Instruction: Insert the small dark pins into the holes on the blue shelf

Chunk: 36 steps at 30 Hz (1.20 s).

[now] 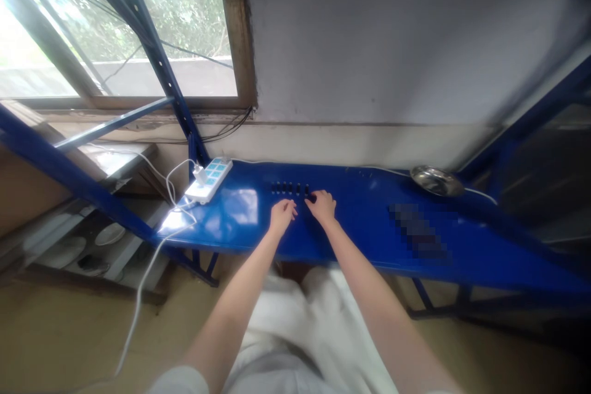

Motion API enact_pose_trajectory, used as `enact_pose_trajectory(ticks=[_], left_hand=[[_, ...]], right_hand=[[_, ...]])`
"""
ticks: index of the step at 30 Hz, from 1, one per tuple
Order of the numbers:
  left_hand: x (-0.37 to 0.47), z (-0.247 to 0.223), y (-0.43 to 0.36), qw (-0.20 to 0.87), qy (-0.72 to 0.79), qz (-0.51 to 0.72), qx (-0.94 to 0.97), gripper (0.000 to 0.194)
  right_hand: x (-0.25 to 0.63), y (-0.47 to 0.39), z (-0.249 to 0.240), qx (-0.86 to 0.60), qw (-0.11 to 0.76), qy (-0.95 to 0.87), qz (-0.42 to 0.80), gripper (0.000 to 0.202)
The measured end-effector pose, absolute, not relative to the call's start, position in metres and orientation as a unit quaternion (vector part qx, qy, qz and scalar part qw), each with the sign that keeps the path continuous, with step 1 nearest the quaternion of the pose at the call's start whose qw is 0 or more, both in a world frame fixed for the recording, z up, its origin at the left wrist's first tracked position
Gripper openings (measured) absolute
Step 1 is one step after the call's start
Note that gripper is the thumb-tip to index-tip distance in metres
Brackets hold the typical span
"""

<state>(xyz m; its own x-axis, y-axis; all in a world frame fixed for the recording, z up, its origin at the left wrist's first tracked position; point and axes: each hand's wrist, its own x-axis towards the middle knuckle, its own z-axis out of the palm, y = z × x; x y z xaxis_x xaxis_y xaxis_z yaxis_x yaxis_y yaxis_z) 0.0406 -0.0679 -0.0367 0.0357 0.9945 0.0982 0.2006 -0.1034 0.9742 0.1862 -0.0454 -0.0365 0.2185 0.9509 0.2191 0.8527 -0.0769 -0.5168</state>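
Note:
A row of several small dark cylinders with pale ends (290, 188) stands on the blue table (360, 221); they are too small to name exactly. My left hand (282, 215) hovers just in front of the row, its fingers loosely bent and a little apart, with nothing visible in them. At the right end of the row is my right hand (323, 205). Its thumb and forefinger are bent around a small dark piece, close beside the last cylinder in the row. The fingers partly hide that piece.
A white power strip (210, 180) with a plug and cable lies at the table's left end. A shiny metal dish (436, 180) sits at the back right, near a blurred-out dark object (418, 231). Blue metal uprights (178, 98) frame the table; a wall stands behind.

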Motion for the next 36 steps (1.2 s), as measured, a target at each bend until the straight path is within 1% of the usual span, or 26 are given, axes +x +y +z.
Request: enact_pose_trajectory(ticks=[7, 14, 16, 17, 20, 21, 27, 32, 36], left_hand=[[0.040, -0.036, -0.068, 0.430, 0.510, 0.465, 0.582, 0.031], [0.040, -0.036, -0.069, 0.423, 0.513, 0.453, 0.594, 0.031], [0.042, -0.034, -0.072, 0.401, 0.511, 0.467, 0.600, 0.030], [0.043, -0.033, -0.074, 0.381, 0.507, 0.480, 0.606, 0.033], [0.047, -0.029, -0.080, 0.320, 0.484, 0.507, 0.637, 0.055], [0.047, -0.028, -0.081, 0.307, 0.476, 0.505, 0.651, 0.057], [0.047, -0.024, -0.085, 0.260, 0.450, 0.481, 0.706, 0.047], [0.047, -0.029, -0.084, 0.233, 0.435, 0.472, 0.731, 0.031], [0.048, -0.034, -0.082, 0.222, 0.448, 0.473, 0.725, 0.027]], right_hand=[[0.175, -0.030, -0.041, -0.758, 0.310, -0.569, 0.080, 0.022], [0.170, -0.030, -0.042, -0.750, 0.309, -0.580, 0.079, 0.020], [0.169, -0.033, -0.041, -0.747, 0.310, -0.582, 0.084, 0.018], [0.169, -0.036, -0.040, -0.744, 0.309, -0.586, 0.087, 0.018], [0.168, -0.047, -0.039, -0.717, 0.306, -0.621, 0.084, 0.018], [0.167, -0.052, -0.038, -0.705, 0.307, -0.635, 0.074, 0.018], [0.165, -0.076, -0.034, -0.664, 0.318, -0.677, 0.012, 0.023], [0.165, -0.085, -0.033, -0.662, 0.323, -0.676, 0.009, 0.025], [0.167, -0.086, -0.035, -0.655, 0.363, -0.663, 0.025, 0.025]])
